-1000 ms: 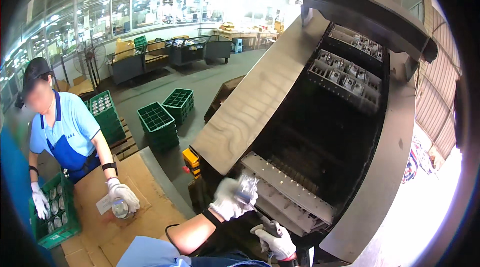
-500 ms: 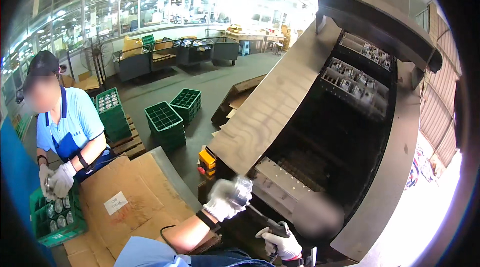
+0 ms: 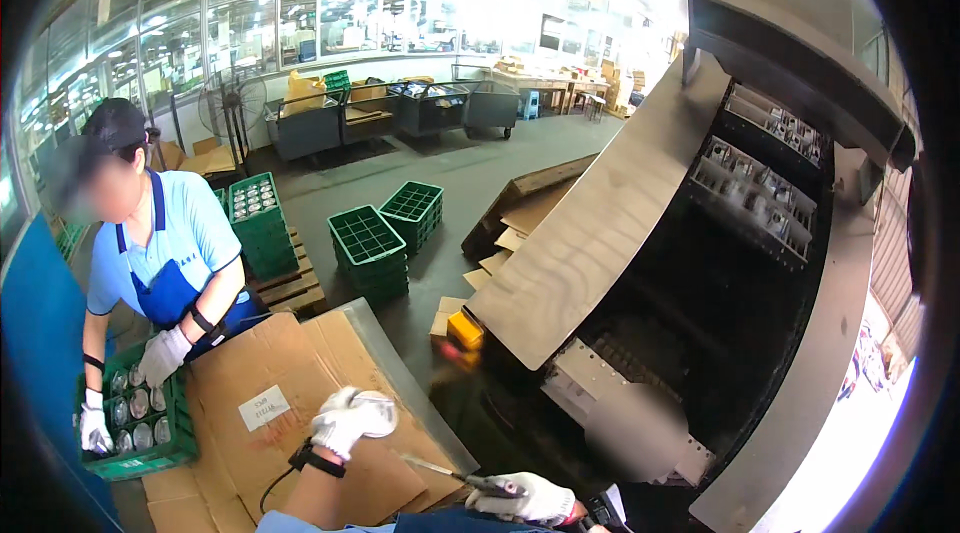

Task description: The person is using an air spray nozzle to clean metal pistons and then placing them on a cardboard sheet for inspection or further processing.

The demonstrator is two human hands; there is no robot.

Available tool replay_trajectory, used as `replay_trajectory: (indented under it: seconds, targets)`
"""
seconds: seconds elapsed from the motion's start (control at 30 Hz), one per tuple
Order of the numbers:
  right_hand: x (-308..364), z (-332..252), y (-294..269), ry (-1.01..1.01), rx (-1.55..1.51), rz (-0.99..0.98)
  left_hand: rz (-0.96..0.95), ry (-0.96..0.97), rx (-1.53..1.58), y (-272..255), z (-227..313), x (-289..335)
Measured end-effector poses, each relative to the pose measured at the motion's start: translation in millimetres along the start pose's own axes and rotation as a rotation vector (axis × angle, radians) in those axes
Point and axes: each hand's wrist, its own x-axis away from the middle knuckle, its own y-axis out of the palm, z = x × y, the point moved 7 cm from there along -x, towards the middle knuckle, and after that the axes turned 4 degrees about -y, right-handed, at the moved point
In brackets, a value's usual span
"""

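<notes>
My left hand [image 3: 340,423], in a white glove, is closed around a shiny silvery metal part [image 3: 378,414] and holds it above the cardboard sheet [image 3: 330,373]. Low in the view, my right hand [image 3: 545,501], gloved too, grips the dark handle of an air blow gun [image 3: 490,485]. Its thin nozzle points left over the cardboard, below the metal part and apart from it. At the left, a co-worker [image 3: 180,243] in a light blue shirt has both gloved hands at a green crate [image 3: 160,458] of silvery parts set in compartments.
On my right stands a conveyor machine [image 3: 610,223] with metal fixtures [image 3: 755,193] on its dark bed. Stacked green crates [image 3: 368,233] stand on the floor beyond the cardboard. A yellow box [image 3: 465,330] sits beside the machine's near corner. Grey carts [image 3: 315,130] line the back.
My left hand has carried the metal part left from the machine's edge to above the cardboard. My right hand has shifted slightly left with the blow gun. The view has turned left.
</notes>
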Motion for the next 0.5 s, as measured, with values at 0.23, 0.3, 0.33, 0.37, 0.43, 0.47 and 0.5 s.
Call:
replay_trajectory:
  seconds: [0.23, 0.3, 0.33, 0.37, 0.43, 0.47, 0.5]
  targets:
    - [-33.3, 26.3, -10.6, 0.085, 0.418, 0.080, 0.389, -0.204, -0.759, -55.2, 21.7, 55.5]
    - [-36.3, 30.8, -6.2, 0.016, 0.400, -0.041, 0.527, -0.077, -0.852, -52.4, 32.2, 58.8]
    - [-33.9, 21.6, -8.9, 0.019, 0.398, -0.037, 0.522, -0.074, -0.852, -49.4, 43.8, 62.1]
    - [-28.0, 17.4, -13.1, 0.140, 0.360, -0.015, 0.500, -0.019, -0.882, -44.6, 61.4, 63.3]
    - [-21.2, 20.9, -24.8, 0.128, 0.456, 0.023, 0.511, 0.156, -0.922, -28.5, 80.8, 64.0]
    - [-12.1, 23.7, -29.2, 0.129, 0.454, 0.030, 0.507, 0.162, -0.921, -22.4, 88.2, 64.8]
    - [0.8, 33.0, -34.1, 0.243, 0.326, 0.037, 0.439, 0.192, -0.953, -10.6, 98.7, 65.1]
